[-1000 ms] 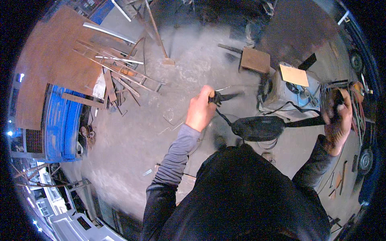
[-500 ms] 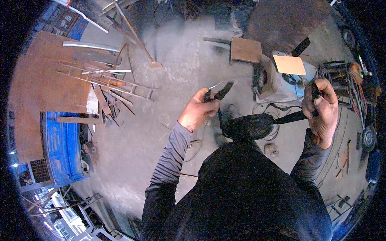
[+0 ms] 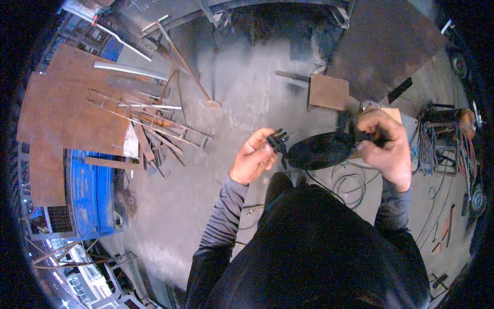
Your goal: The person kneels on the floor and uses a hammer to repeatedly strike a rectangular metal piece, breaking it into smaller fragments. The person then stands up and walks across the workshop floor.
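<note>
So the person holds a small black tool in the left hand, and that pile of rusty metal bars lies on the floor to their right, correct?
Not quite. The head view shows the pile of rusty metal bars on the floor to the person's left, beside the rusty sheets, not to their right. The rest stands: the left hand holds a small black tool.

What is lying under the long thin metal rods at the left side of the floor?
Under the metal rods lie rusty brown steel sheets and grey concrete floor. What the sheets cover cannot be seen.
</note>
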{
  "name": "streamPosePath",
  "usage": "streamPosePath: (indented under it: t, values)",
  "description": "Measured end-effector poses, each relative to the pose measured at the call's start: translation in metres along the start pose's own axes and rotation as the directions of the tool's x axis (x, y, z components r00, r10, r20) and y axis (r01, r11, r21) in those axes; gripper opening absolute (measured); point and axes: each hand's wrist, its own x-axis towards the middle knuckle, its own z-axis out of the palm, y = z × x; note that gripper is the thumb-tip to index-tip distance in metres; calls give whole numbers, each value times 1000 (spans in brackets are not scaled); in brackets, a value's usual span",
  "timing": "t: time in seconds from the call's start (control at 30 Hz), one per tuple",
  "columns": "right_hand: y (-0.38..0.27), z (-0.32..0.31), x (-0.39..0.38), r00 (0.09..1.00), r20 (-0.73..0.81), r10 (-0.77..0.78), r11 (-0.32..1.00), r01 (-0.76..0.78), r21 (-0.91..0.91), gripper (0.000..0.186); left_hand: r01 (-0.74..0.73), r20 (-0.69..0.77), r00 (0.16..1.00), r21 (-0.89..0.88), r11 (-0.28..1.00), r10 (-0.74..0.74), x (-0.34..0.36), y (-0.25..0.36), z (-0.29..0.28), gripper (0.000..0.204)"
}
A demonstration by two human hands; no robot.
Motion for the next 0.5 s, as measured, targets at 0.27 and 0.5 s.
streamPosePath:
  t: [0.27, 0.5]
  values:
    - [20, 34, 81, 957, 191, -219, 947, 255, -193, 28, 5, -121, 993, 180, 984, 17, 61, 46, 5, 26]
    - [11, 63, 117, 967, 156, -201, 956, 228, -183, 30, 107, 28, 990, 486, 868, -137, 100, 110, 20, 16]
